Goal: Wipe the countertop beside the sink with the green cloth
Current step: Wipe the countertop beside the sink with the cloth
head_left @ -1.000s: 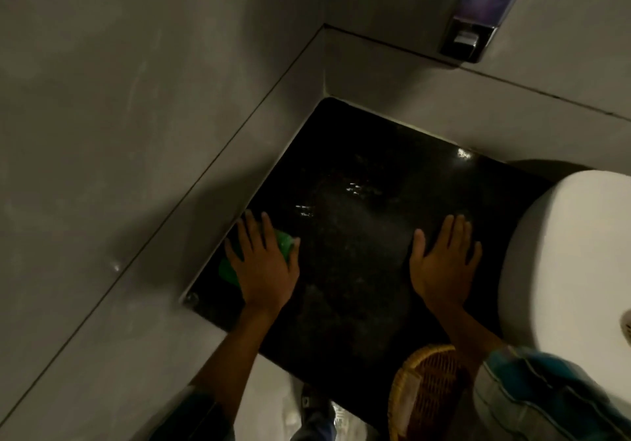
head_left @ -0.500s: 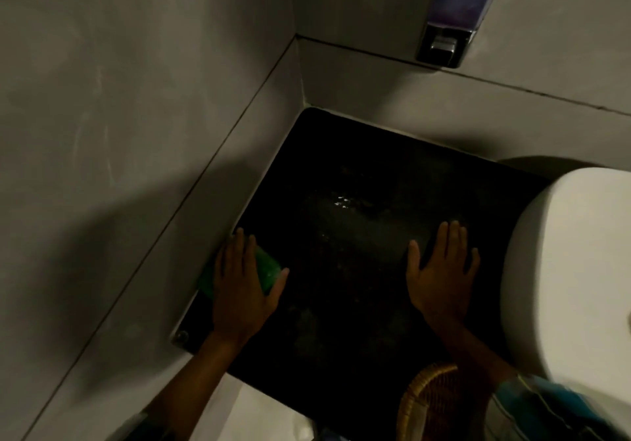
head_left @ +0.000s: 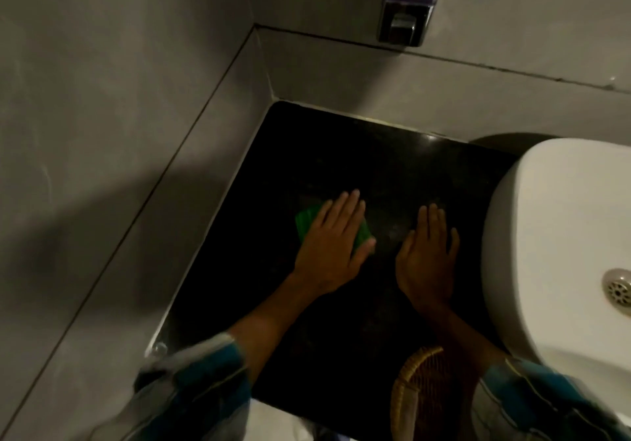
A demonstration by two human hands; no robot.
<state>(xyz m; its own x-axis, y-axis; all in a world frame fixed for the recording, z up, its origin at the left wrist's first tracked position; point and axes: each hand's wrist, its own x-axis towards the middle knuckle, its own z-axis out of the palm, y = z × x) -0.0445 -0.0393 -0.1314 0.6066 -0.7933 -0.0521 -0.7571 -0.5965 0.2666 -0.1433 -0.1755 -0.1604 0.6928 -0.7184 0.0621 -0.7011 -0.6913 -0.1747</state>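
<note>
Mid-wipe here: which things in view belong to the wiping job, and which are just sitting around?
Part of the job:
green cloth, under the flat left hand
black countertop
right hand, flat on the countertop
white sink, marking the area's edge

Just lying about:
wicker basket at the front edge
wall dispenser

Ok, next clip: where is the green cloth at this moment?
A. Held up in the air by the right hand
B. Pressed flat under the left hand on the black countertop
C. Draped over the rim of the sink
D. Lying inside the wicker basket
B: the green cloth shows from under the flat left hand on the black countertop; the right hand lies bare beside it.
</note>
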